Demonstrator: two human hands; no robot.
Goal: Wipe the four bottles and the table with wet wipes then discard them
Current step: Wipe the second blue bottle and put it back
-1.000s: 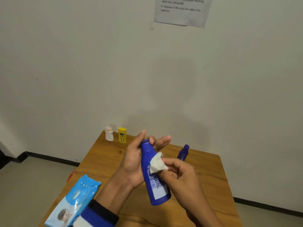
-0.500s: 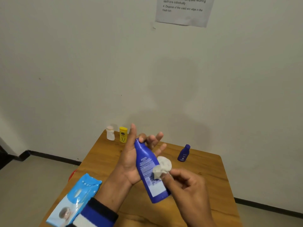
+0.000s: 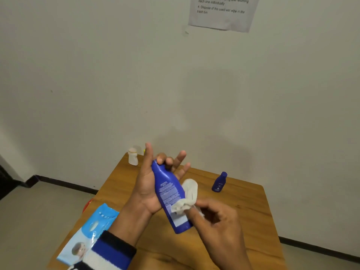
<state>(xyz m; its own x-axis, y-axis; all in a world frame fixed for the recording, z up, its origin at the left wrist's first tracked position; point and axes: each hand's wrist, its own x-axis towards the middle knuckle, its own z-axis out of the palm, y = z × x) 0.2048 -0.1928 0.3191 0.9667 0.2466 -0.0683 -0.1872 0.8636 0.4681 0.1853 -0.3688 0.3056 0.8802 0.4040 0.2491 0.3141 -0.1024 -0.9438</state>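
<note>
Your left hand (image 3: pixel 153 184) cradles the big blue bottle (image 3: pixel 171 197) above the worktop (image 3: pixel 243 207), cap end up by your fingertips, base tilted down toward you. The thumb and some fingers stand fairly straight, with two fingertips curled over the cap end, so the bottle rests more on your palm than in a firm grip. Your right hand (image 3: pixel 216 217) pinches the crumpled wet wipe (image 3: pixel 186 197) against the printed label.

To wipe this bottle well, curl the left fingers more snugly round the neck, since a damp plastic bottle will likely turn slippery. Spread the wipe flatter so more of it meets the surface, run it from cap to base, and roll the bottle in your palm to reach the side facing away from you.

The small blue bottle (image 3: pixel 219 182) stands at the right of the worktop, the white bottle (image 3: pixel 133 156) at the far left corner. The wipes pack (image 3: pixel 89 230) lies by your left sleeve.
</note>
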